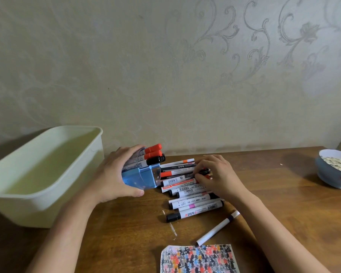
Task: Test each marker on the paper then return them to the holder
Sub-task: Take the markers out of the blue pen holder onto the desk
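Near the tabletop's back edge, the left hand [114, 174] grips a tipped blue marker holder [141, 177], red and black caps poking out. The right hand [215, 175] seems to pinch thin pens atop the spilled marker pile [189, 191]. Scribbled paper [200, 259] lies at the front edge.

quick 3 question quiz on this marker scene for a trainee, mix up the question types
1. True or false: the left hand grips the blue holder, tipped on its side.
2. Which lies nearest the scribbled paper? A) single white marker B) blue bowl C) cream tub
3. Fill in: the right hand has its fingers on the ___ of markers.

Key: 1 true; 2 A; 3 pile
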A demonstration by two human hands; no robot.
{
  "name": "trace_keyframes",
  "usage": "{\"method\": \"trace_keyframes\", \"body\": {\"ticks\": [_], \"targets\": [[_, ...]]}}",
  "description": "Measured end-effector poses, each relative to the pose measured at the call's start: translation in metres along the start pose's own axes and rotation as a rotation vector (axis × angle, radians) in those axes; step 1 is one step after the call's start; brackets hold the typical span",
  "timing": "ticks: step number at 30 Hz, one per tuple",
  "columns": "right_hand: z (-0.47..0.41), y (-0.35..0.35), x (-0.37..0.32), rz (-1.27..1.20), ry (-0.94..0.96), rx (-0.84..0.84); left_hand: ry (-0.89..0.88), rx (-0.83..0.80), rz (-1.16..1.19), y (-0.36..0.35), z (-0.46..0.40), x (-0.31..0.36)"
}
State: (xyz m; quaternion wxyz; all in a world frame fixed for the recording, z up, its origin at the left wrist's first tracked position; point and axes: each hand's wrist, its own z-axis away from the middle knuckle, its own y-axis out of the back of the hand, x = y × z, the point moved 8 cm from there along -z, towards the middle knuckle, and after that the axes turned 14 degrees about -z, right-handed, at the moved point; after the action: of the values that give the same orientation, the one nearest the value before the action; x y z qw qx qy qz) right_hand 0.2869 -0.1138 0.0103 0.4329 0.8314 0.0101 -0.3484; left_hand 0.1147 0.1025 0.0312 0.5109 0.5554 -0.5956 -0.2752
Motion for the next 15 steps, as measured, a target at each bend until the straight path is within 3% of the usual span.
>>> {"method": "trace_keyframes", "body": {"ticks": [8, 15], "targets": [[0.000, 0.000, -0.019, -0.054, -0.021, -0.028, -0.026, -0.015, -0.024, 0.001, -0.001, 0.006], [0.007, -0.026, -0.081, -0.482, 0.012, -0.113, -0.088, -0.052, -0.150, -0.003, -0.003, 0.021]]}}
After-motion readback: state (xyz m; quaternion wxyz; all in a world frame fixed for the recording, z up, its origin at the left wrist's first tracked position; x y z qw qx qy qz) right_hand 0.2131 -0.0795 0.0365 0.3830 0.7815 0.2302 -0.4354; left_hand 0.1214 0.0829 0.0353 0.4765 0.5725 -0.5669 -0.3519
